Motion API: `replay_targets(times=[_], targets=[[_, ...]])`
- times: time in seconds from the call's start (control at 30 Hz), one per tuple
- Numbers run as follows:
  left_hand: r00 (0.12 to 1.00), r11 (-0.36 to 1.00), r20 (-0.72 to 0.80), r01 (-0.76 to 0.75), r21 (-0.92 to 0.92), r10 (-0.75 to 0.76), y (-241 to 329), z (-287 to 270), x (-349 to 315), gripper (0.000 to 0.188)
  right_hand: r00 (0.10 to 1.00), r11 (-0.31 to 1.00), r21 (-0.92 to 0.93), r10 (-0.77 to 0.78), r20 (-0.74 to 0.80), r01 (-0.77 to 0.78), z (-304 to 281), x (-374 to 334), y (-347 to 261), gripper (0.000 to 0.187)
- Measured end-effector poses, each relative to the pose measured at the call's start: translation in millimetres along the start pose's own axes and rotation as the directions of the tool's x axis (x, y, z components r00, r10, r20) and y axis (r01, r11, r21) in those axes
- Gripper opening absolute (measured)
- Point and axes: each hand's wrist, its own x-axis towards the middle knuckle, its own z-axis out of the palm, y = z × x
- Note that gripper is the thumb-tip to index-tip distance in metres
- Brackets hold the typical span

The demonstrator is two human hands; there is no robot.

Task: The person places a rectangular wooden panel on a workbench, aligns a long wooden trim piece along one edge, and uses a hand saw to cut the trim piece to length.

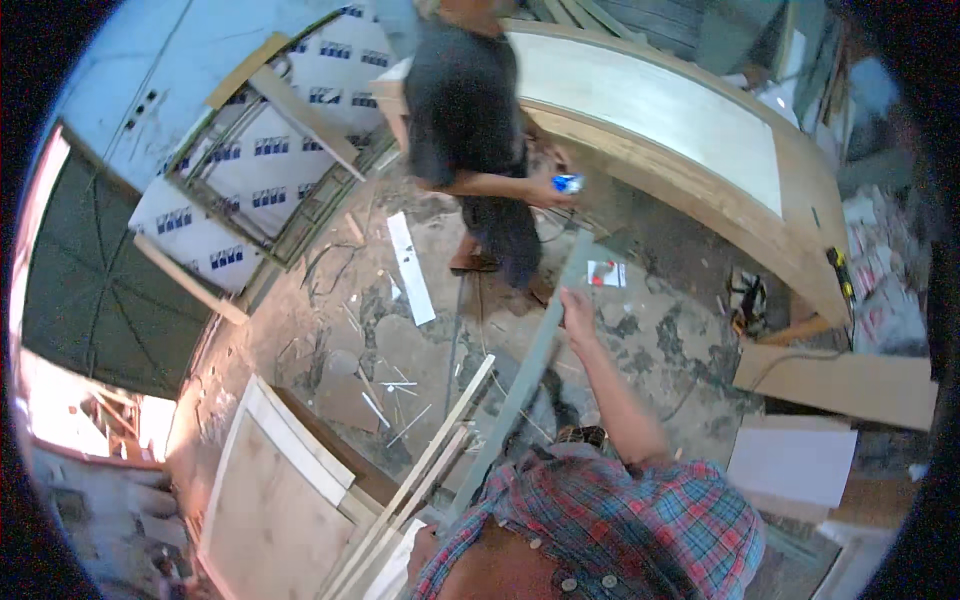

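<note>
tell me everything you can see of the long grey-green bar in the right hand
The long bar is narrow, straight and a dull grey-green; whether it is painted wood or metal is unclear. It slants across the picture from upper right to lower left, its near end running out of sight beside the plaid shirt. The right hand grips it toward the far end. Other contacts can't be made out.
</note>
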Motion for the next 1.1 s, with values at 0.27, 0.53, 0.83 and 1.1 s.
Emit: replay_targets(times=[0.27,0.53,0.83,1.1], targets=[[0.998,0.996,-0.011,0.065,-0.063,-0.066,-15,9,-5,0.037,0.995,0.945,-0.312,-0.088,0.037,0.095,-7,-28,15,0.033],[0.994,0.99,-0.012,0.112,-0.089,-0.113,-28,9,-15,0.037,0.997,0.9,-0.431,-0.071,0.011,0.069,20,-18,21,0.042],[0.989,0.986,-0.044,0.14,-0.095,-0.144,-35,0,-29,0.037,0.987,0.829,-0.537,-0.12,0.104,0.158,64,19,92,0.04],[0.996,0.995,-0.013,0.082,-0.048,-0.083,-18,-6,-9,0.037,0.998,0.871,-0.489,-0.017,0.061,0.045,62,63,91,0.038]])
